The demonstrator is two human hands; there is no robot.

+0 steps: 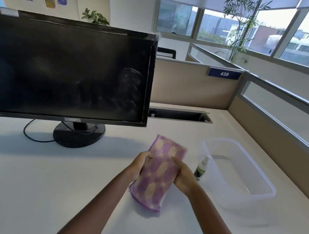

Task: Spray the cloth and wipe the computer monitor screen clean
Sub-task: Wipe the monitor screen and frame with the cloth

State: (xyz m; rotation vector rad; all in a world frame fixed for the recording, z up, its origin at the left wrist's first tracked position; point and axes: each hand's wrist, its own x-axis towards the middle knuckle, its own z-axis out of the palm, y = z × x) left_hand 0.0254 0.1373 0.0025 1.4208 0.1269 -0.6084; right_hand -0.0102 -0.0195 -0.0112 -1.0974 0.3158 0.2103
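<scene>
- A folded purple-and-cream cloth [158, 172] is clamped between the left hand [139, 166] and right hand [183, 175].
- The spray bottle [201, 167] stands just right of the right hand.
- The smeared monitor screen [67, 70] is seen beyond the grip, to its left.

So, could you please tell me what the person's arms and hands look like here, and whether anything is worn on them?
Both forearms come in bare from the bottom edge of the picture: no sleeves show anywhere along them. The left hand and the right hand wear no gloves, and no watch, bracelet or ring can be seen on the wrists or fingers. No markings, tape or cables are visible on either arm.
</scene>
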